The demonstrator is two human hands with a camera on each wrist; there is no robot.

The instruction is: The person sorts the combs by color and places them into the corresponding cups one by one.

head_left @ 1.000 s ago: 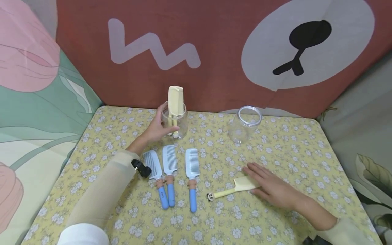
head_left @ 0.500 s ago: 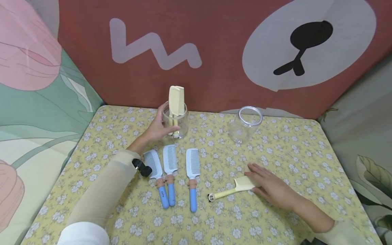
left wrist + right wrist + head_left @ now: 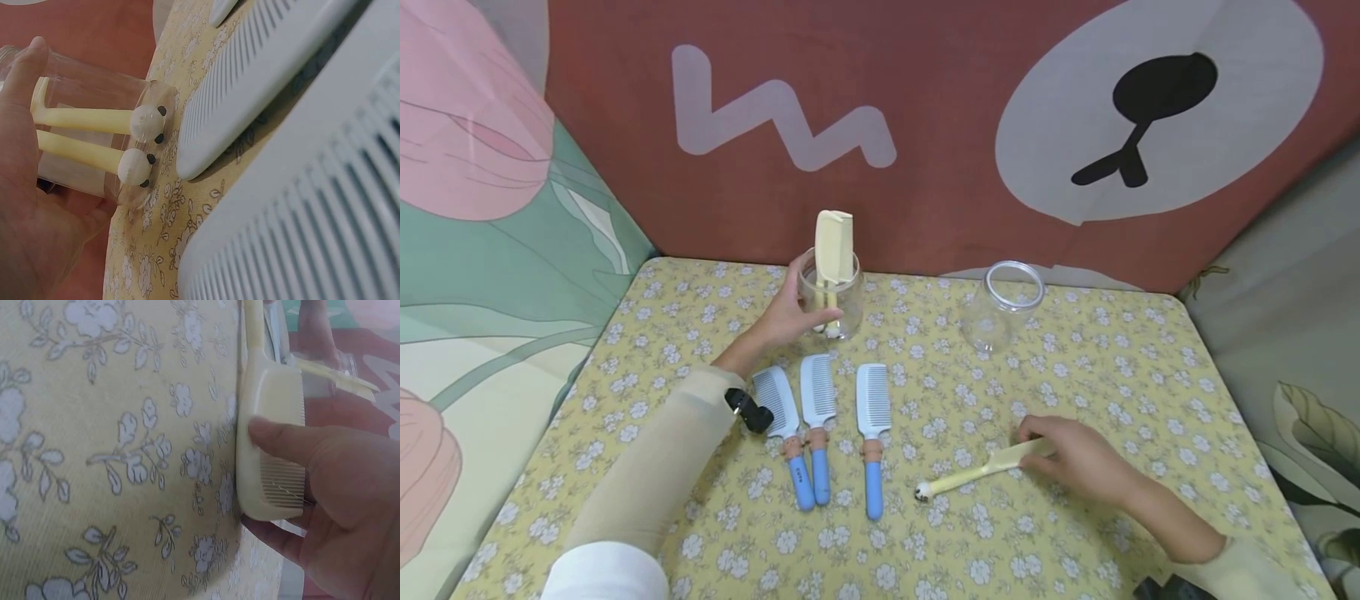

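Note:
My left hand (image 3: 786, 315) grips a clear jar (image 3: 848, 310) near the back of the table, thumb across its front. Two cream combs (image 3: 833, 246) stand in that jar, teeth ends up; their panda-head handle ends (image 3: 147, 124) rest at its bottom in the left wrist view. On the right, my right hand (image 3: 1078, 462) pinches the toothed part of another cream comb (image 3: 1011, 457), its panda-tipped handle pointing left. In the right wrist view the thumb presses on this comb's (image 3: 253, 481) spine, the comb turned on edge close to the cloth, with fingers behind it.
Three blue combs (image 3: 873, 400) lie on the floral tablecloth (image 3: 730, 533) in front of the left hand, two of them close together. A second clear jar (image 3: 992, 321) stands at the back right, tilted in view. A brown fabric backdrop (image 3: 925, 192) rises behind the table.
My right hand has gone from lying flat over the cream comb to pinching it, and the comb has turned onto its edge. The left hand still holds its jar in the same place.

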